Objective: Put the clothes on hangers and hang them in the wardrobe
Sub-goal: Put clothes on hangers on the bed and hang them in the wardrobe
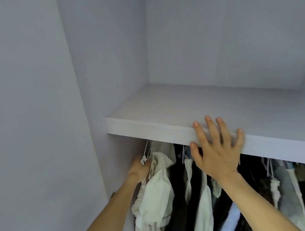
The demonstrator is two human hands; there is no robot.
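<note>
The wardrobe (38,106) wall rises just left of the left hand (138,170), its shelf (165,105) edge runs over the packed hung clothes (178,195), the right hand (218,152) lays spread, straight fingers on that edge, and the left hand, fingers hidden so its grip cannot be told, meets the cream garment (154,193) under its hanger hook (146,148) in the narrow gap beside the wall.

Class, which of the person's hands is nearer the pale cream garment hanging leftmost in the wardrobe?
Left. The left hand is against the pale cream garment; the right hand rests on the white shelf edge, above it.
</note>
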